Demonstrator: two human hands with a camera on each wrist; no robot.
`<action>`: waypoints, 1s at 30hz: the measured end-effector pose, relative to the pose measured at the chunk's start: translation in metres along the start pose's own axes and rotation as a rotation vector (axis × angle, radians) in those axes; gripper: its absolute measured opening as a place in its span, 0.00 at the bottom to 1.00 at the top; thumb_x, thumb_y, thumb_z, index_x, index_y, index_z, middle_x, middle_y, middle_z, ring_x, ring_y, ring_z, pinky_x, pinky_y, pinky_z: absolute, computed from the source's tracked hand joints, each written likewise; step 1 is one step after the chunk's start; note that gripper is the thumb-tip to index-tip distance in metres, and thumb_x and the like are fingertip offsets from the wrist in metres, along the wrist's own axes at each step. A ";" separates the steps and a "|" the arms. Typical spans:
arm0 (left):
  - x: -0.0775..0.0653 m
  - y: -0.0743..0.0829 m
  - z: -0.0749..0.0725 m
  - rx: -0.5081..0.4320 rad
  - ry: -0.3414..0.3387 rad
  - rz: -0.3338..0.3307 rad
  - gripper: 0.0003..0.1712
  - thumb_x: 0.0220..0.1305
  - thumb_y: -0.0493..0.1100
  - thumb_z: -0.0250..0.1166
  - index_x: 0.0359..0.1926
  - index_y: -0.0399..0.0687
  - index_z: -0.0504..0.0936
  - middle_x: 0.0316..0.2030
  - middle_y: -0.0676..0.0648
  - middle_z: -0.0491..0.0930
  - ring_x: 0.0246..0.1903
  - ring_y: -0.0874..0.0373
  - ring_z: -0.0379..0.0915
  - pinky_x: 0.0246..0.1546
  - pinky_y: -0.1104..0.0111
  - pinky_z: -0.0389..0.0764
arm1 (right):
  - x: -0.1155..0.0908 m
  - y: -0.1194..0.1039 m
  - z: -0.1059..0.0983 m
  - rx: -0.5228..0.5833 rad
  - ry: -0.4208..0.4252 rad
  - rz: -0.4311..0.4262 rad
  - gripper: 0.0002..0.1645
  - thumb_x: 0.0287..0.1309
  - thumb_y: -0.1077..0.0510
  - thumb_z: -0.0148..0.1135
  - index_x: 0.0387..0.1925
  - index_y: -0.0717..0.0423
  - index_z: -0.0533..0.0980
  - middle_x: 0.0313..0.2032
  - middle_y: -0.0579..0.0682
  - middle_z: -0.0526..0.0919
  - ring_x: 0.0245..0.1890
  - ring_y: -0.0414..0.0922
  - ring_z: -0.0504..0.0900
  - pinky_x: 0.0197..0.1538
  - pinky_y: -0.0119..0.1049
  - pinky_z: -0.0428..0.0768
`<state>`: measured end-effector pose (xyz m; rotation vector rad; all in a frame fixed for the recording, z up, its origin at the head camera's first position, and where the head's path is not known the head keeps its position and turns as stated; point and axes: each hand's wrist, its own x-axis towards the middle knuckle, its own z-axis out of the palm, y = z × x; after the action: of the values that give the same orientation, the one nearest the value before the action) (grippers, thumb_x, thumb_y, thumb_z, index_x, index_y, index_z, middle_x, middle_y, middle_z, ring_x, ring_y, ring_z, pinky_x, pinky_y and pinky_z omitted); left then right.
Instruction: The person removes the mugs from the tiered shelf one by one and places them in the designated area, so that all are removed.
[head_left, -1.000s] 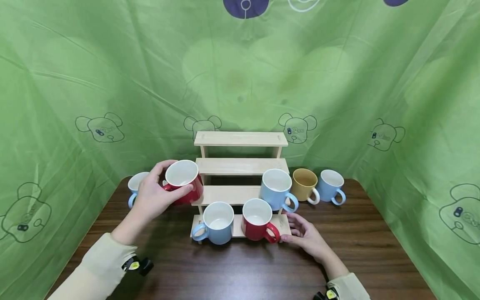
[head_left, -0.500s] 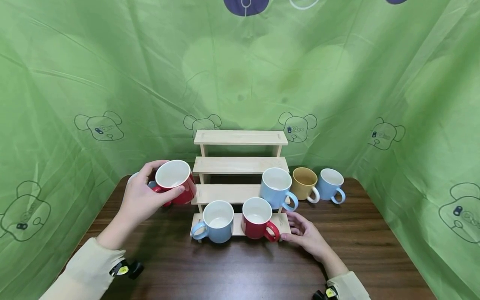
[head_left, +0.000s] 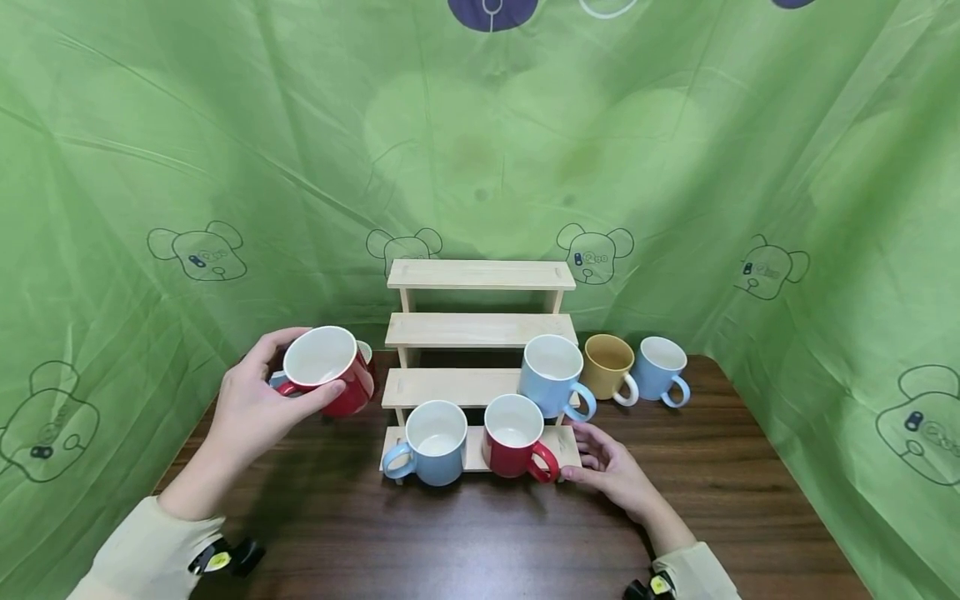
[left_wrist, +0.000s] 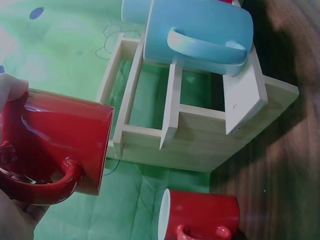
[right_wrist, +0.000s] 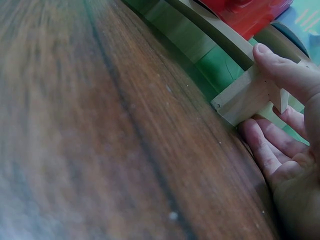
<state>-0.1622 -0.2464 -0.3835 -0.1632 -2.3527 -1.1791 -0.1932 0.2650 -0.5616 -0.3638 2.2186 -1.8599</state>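
- Your left hand (head_left: 253, 404) grasps a red mug (head_left: 337, 367): the thumb presses the near side of the wall, the other fingers reach round the far side.
- You hold that mug raised above the worktop (head_left: 465, 542), off the left end of the wooden rack (head_left: 480, 331), towards the worktop's far left corner.
- It has a glossy, deep red outside, a plain white inside and straight sides; the opening faces up, and the looped red handle points back towards your palm.
- Just past it, a second red mug (left_wrist: 205, 215) with a white inside stands on the worktop beside the rack, mostly hidden in the head view.
- Your right hand (head_left: 611, 471) grips the right end of the rack's lowest shelf, thumb on the shelf end and the other fingers curled in by its support.
- On that lowest shelf, a light blue mug (head_left: 437, 446) stands near the left end, and a third red mug (head_left: 512, 442) stands near the right end.
- One shelf up, a taller-looking blue mug (head_left: 551, 383) stands at the right end.
- Towards the worktop's far right corner stand an ochre mug (head_left: 606, 371) with a white handle and another blue mug (head_left: 658, 375).
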 end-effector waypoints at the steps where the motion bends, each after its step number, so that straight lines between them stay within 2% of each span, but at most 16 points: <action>1: -0.001 -0.002 -0.001 0.000 0.003 -0.001 0.46 0.47 0.43 0.92 0.69 0.54 0.82 0.54 0.47 0.87 0.45 0.68 0.80 0.42 0.82 0.76 | 0.000 0.000 0.000 -0.002 0.001 0.001 0.48 0.64 0.64 0.79 0.78 0.65 0.65 0.68 0.67 0.77 0.59 0.51 0.85 0.60 0.34 0.85; 6: -0.010 -0.008 -0.007 -0.001 0.017 -0.025 0.47 0.47 0.41 0.91 0.69 0.52 0.81 0.54 0.47 0.86 0.46 0.70 0.79 0.42 0.83 0.76 | 0.000 -0.001 0.001 -0.005 0.002 -0.006 0.48 0.63 0.64 0.79 0.78 0.66 0.65 0.68 0.68 0.77 0.59 0.51 0.85 0.60 0.34 0.85; 16: -0.036 -0.033 -0.011 0.020 0.063 -0.091 0.45 0.48 0.40 0.90 0.68 0.54 0.83 0.52 0.67 0.84 0.43 0.74 0.80 0.42 0.83 0.76 | -0.001 -0.001 0.000 -0.007 0.009 -0.011 0.47 0.63 0.65 0.79 0.78 0.65 0.66 0.67 0.66 0.78 0.59 0.47 0.85 0.60 0.34 0.85; 20: -0.046 -0.044 -0.009 0.058 0.074 -0.101 0.44 0.46 0.41 0.91 0.66 0.53 0.83 0.48 0.70 0.83 0.41 0.76 0.79 0.40 0.83 0.75 | -0.002 0.000 0.000 -0.004 0.002 -0.035 0.47 0.63 0.66 0.78 0.78 0.66 0.66 0.66 0.68 0.78 0.59 0.47 0.85 0.60 0.34 0.85; 23: -0.053 -0.050 -0.007 0.085 0.078 -0.103 0.45 0.44 0.41 0.92 0.66 0.54 0.84 0.47 0.62 0.86 0.40 0.74 0.79 0.39 0.81 0.74 | -0.002 0.000 0.001 0.001 0.000 -0.042 0.47 0.62 0.67 0.78 0.78 0.67 0.65 0.66 0.68 0.78 0.58 0.47 0.85 0.60 0.34 0.85; 27: -0.060 -0.059 -0.003 0.122 0.069 -0.100 0.45 0.43 0.43 0.92 0.65 0.54 0.84 0.47 0.46 0.89 0.42 0.74 0.76 0.39 0.75 0.72 | -0.001 0.000 0.001 -0.001 0.007 -0.031 0.48 0.62 0.66 0.79 0.78 0.66 0.66 0.66 0.67 0.78 0.58 0.47 0.85 0.60 0.34 0.85; 30: -0.065 -0.066 -0.002 0.135 0.049 -0.090 0.45 0.44 0.44 0.92 0.65 0.53 0.83 0.47 0.43 0.89 0.44 0.75 0.73 0.40 0.71 0.72 | -0.001 0.000 0.001 -0.004 0.001 -0.034 0.48 0.62 0.65 0.79 0.78 0.66 0.65 0.67 0.68 0.77 0.59 0.47 0.85 0.60 0.34 0.85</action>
<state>-0.1265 -0.2808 -0.4610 0.0177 -2.4082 -1.0480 -0.1922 0.2645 -0.5616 -0.4042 2.2310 -1.8732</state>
